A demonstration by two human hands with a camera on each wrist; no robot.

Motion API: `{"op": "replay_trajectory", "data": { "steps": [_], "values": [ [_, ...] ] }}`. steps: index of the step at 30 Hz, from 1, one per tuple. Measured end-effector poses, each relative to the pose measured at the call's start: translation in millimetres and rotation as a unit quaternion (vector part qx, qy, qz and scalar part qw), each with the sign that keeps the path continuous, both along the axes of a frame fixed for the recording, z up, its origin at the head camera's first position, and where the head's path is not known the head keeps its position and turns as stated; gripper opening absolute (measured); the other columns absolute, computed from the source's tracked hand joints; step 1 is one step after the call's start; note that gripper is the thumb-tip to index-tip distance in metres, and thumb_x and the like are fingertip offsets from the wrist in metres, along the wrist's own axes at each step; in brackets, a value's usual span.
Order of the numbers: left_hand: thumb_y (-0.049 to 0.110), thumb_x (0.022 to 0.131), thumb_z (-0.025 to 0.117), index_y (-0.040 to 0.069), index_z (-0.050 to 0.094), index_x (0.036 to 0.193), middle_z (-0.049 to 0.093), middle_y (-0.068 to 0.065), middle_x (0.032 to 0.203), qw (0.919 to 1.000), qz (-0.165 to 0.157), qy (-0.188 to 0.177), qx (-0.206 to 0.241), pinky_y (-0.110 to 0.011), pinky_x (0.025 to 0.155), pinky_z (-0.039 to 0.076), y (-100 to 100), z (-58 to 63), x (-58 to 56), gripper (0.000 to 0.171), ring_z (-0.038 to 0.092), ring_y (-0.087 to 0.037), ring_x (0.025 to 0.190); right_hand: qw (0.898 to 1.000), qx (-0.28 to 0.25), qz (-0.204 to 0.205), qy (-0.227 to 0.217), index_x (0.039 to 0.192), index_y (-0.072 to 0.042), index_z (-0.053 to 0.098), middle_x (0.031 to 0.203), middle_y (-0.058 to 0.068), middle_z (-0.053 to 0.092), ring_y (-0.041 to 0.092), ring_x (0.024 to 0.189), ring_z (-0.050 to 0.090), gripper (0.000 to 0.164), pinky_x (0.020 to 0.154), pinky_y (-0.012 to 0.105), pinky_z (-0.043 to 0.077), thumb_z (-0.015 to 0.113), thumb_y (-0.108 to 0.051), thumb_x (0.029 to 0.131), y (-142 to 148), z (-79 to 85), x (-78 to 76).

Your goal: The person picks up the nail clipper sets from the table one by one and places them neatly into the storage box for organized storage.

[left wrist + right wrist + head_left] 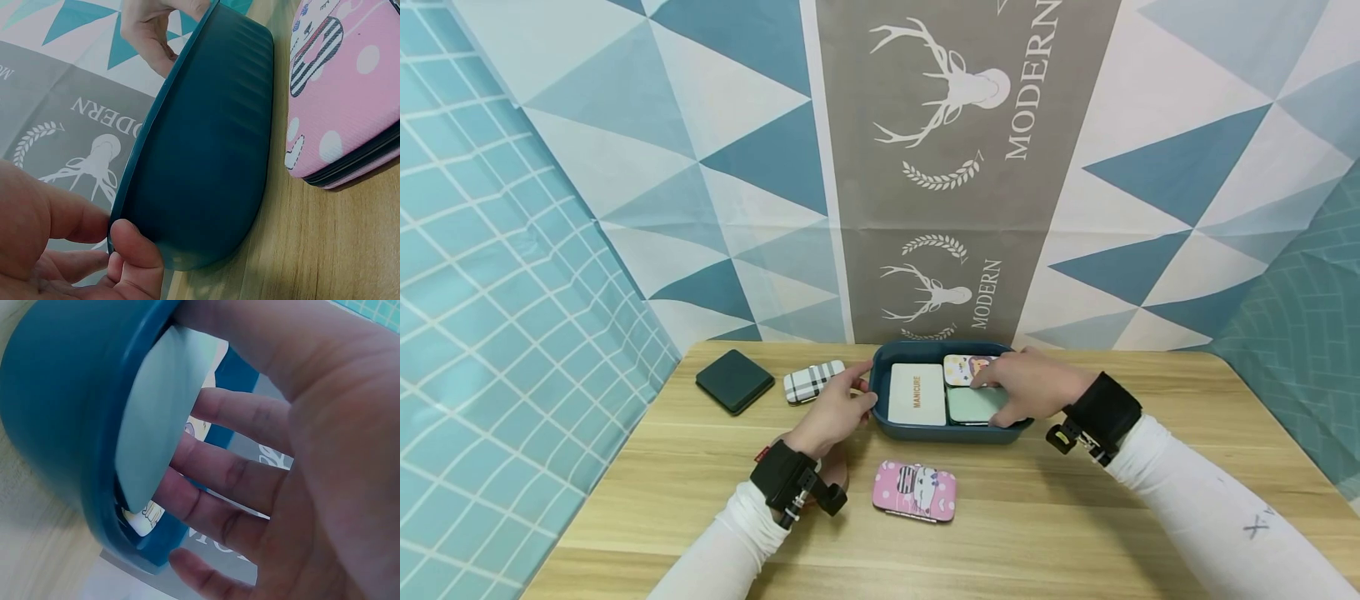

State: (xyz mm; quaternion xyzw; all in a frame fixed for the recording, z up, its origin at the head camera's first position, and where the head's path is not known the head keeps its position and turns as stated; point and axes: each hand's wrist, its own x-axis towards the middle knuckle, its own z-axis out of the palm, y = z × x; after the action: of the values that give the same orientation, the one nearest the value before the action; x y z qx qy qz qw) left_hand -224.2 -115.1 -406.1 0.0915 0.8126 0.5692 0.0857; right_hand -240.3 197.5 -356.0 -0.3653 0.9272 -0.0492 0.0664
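Note:
A dark blue plastic bin (970, 433) stands near the back of the wooden table. My left hand (833, 414) pinches its left rim between thumb and fingers; the left wrist view shows this grip on the bin wall (206, 131). Inside the bin lie a white case (917, 396) printed MANICURE, a small cartoon case (962, 369) and a light green case (973, 406). My right hand (1033, 383) reaches over the right rim and holds the green case, thumb at the near edge and fingers at the far one. In the right wrist view, the green case (159, 419) sits tilted against the bin wall.
A pink case (915, 492) with a cat picture lies in front of the bin. Left of it are a plaid case (805, 385) and a dark green square case (734, 382). A pinkish item (836, 468) is mostly hidden under my left wrist. A patterned cloth backdrop (760, 208) rises behind the table.

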Motion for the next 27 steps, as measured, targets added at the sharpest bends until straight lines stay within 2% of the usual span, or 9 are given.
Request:
{"op": "replay_trajectory", "data": {
  "steps": [11, 19, 27],
  "values": [
    [0.003, 0.096, 0.054, 0.008, 0.033, 0.149, 0.048, -0.015, 0.105, 1.0000, -0.004, 0.000, 0.006, -0.035, 0.058, 0.046, 0, 1.6, 0.1, 0.057, 0.055, -0.023, 0.070, 1.000, 0.017, -0.005, 0.026, 0.120, -0.020, 0.067, 0.106, -0.007, 0.066, 0.010, 0.087, 0.055, 0.053, 0.076, 0.040, 0.041, 0.080, -0.040, 0.073, -2, -3.6, -0.7],
    [0.002, 0.095, 0.054, 0.008, 0.036, 0.148, 0.048, -0.015, 0.104, 1.0000, -0.001, 0.001, 0.001, -0.033, 0.059, 0.047, 0, 0.1, 0.2, 0.056, 0.055, -0.021, 0.069, 0.999, 0.022, -0.001, 0.044, 0.115, -0.019, 0.069, 0.095, -0.007, 0.066, 0.008, 0.080, 0.053, 0.051, 0.073, 0.041, 0.043, 0.083, -0.040, 0.071, -7, -2.8, 1.2],
    [0.001, 0.095, 0.054, 0.010, 0.037, 0.147, 0.048, -0.014, 0.103, 1.0000, 0.001, 0.003, 0.000, -0.029, 0.058, 0.047, 0, 0.5, 0.8, 0.055, 0.054, -0.020, 0.069, 0.999, 0.024, -0.020, 0.028, 0.114, -0.017, 0.071, 0.095, -0.004, 0.066, 0.012, 0.076, 0.052, 0.049, 0.072, 0.033, 0.048, 0.085, -0.037, 0.071, -11, -2.0, 2.8]
  ]
}}
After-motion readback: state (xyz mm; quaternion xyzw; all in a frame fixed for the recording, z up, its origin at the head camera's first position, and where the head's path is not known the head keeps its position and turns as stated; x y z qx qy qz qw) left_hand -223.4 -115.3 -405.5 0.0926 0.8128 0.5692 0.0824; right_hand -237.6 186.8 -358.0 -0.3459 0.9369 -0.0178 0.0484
